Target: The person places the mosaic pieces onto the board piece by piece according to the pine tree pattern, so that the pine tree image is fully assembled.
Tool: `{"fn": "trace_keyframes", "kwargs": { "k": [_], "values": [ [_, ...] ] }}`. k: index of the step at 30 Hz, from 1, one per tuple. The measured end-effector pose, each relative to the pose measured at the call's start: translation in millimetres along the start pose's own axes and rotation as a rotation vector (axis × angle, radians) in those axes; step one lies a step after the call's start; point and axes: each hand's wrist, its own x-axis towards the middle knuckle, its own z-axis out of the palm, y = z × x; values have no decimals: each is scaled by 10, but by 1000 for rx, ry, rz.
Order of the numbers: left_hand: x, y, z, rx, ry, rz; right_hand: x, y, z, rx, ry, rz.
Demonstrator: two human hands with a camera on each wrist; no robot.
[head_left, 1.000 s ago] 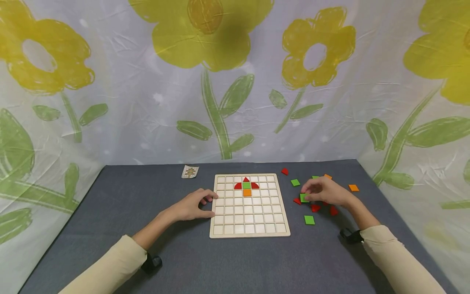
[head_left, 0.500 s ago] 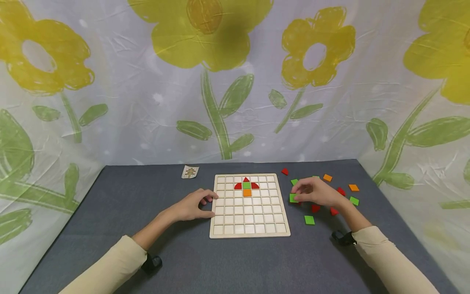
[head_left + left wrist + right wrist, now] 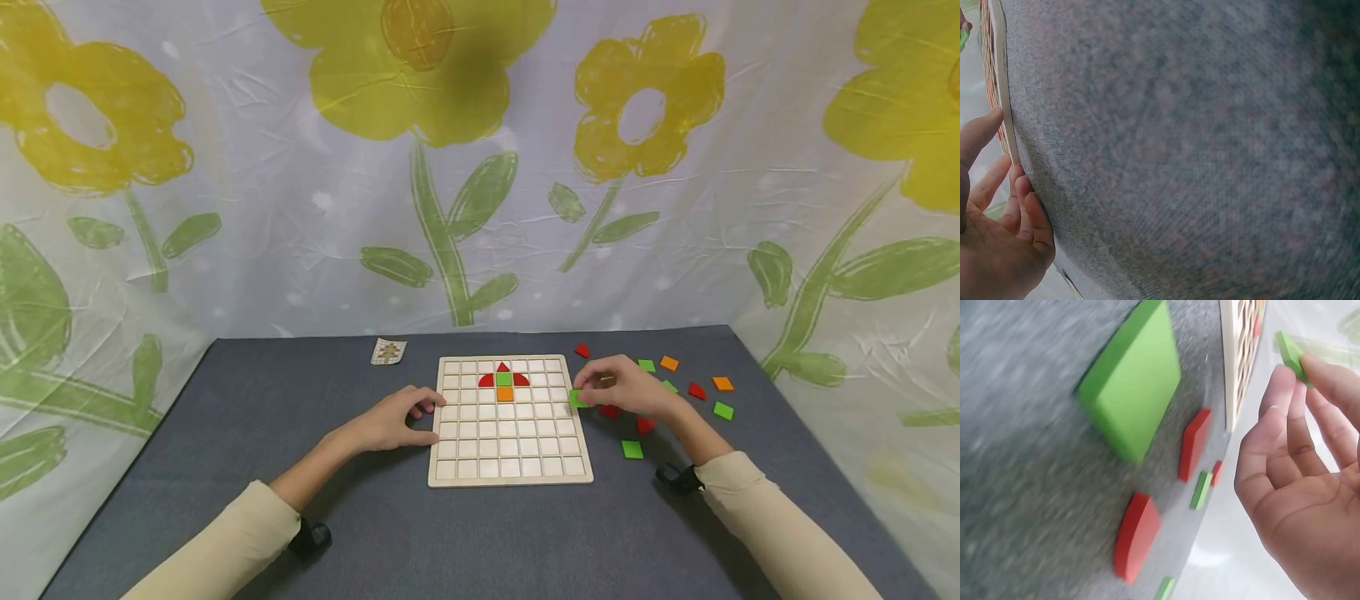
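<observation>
At the edge of the gridded board (image 3: 509, 447), between two and three o'clock from its centre, the right hand (image 3: 618, 387) pinches a green tile (image 3: 577, 399) between thumb and fingertips; I see the tile overlap the rim in the head view but cannot tell whether they touch. Toward nine o'clock the left hand (image 3: 390, 421) is part-spread, thumb and forefinger against the board's edge, with nothing pinched that I can confirm. Set in the grid toward twelve o'clock are a red triangle (image 3: 502, 367), a green square (image 3: 503, 379) below it flanked by curved red pieces (image 3: 487, 380), and an orange square (image 3: 505, 393) beneath. I assess the step in hand as adding the green tile to this figure; the next move should call for bringing it inward toward nine o'clock and lowering it level, since a skewed corner could catch on the dividers. Loose red pieces (image 3: 582, 350), green pieces (image 3: 632, 449) and orange pieces (image 3: 722, 383) lie scattered on the table (image 3: 375, 533) between one and four o'clock, some partly hidden by the right hand. I find no obstruction on the inward path. Toward ten o'clock lies a small patterned card (image 3: 387, 351), its detail unreadable.
</observation>
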Motion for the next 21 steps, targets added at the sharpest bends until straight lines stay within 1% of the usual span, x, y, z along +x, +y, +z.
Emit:
{"fn": "trace_keyframes", "kwargs": {
  "k": [5, 9, 11, 13, 18, 21],
  "values": [
    [-1, -4, 1, 3, -3, 7, 101, -45, 47, 13, -10, -17],
    [0, -10, 4, 6, -2, 12, 206, -81, 97, 4, 4, 8],
    [-4, -13, 2, 5, 1, 9, 268, -98, 128, 1, 8, 5],
    [-7, -15, 1, 6, 4, 6, 334, -123, 164, -3, 7, -13],
    [-10, -13, -1, 1, 4, 1, 483, -165, 257, -8, -16, -93],
    [-6, -14, 2, -4, 3, 5, 566, -171, 321, 26, -42, -118]
  ]
}}
